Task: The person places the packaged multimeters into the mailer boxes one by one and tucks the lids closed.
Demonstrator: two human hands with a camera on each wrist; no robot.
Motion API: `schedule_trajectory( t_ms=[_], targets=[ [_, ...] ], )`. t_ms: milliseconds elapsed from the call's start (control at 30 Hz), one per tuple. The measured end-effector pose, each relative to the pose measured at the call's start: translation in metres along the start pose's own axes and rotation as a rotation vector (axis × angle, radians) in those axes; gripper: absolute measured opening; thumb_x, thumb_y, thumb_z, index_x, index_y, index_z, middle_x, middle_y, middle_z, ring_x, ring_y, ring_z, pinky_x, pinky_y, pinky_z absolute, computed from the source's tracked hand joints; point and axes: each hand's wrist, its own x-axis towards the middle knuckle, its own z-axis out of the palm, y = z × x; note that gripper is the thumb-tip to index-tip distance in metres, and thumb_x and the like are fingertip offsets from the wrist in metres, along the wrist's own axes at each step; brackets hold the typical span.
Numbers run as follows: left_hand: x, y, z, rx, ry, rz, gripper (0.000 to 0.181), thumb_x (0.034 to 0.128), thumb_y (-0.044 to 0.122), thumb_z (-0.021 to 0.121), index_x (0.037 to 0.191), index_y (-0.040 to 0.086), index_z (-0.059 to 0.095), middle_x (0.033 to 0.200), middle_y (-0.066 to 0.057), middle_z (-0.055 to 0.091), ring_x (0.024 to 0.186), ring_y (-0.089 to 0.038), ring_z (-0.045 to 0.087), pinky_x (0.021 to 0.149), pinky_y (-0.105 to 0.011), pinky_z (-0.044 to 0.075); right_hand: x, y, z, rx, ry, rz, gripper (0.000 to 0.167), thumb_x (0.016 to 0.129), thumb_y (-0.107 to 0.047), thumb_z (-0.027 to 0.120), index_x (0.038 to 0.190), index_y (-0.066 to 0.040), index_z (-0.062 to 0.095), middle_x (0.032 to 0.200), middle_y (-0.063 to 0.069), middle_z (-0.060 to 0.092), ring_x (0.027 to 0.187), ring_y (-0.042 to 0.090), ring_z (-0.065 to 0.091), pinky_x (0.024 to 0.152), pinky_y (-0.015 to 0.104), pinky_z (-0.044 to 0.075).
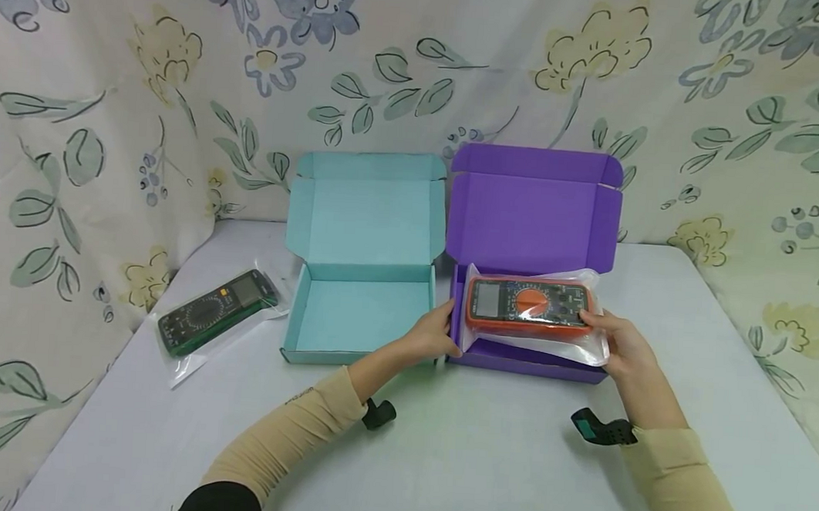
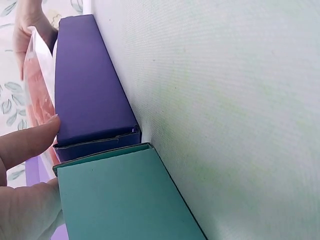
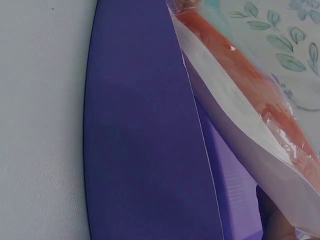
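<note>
Head: your right hand (image 1: 629, 346) is gripping the unseated orange multimeter (image 1: 530, 303), left hand (image 1: 429, 336) unclear; unboxed green multimeter (image 1: 212, 315) is lying near desk's left edge (image 1: 111, 399).

Orange-and-black multimeter (image 1: 532, 303), purple box (image 1: 536, 220), teal box (image 1: 363, 309), green-and-black multimeter (image 1: 208, 314), floral white cloth (image 1: 512, 29)

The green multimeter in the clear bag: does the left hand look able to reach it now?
Probably yes: no other object rests on the green multimeter. The left hand is by the purple box, so it would likely pass over or around the turquoise box.
</note>
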Motion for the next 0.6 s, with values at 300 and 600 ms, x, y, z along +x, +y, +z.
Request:
schedule_trajectory(
  t_ms=[300,600],
  targets=[
    [0.0002,-0.0006,0.0,0.049,0.02,-0.011,0.098,0.0751,-0.016,0.071,0.155,0.001,0.017,0.153,-0.019,0.033,0.137,-0.032,0.036,0.109,-0.038,0.037,0.0049,0.0028,0.0054,-0.022,-0.02,-0.002,0.093,0.095,0.006,0.05,0.154,-0.018,-0.017,0.095,0.007,0.063,0.086,0.02,0.066,0.081,0.033,0.057],
    [0.0008,0.0007,0.0016,0.056,0.023,-0.011,0.098,0.0744,-0.017,0.071,0.155,0.002,0.019,0.152,-0.018,0.035,0.137,-0.032,0.037,0.109,-0.038,0.037,0.0091,0.0069,0.0092,-0.066,-0.004,0.0,0.089,0.095,0.003,0.05,0.154,-0.013,-0.015,0.093,0.006,0.062,0.085,0.019,0.066,0.078,0.033,0.058]
  ],
)
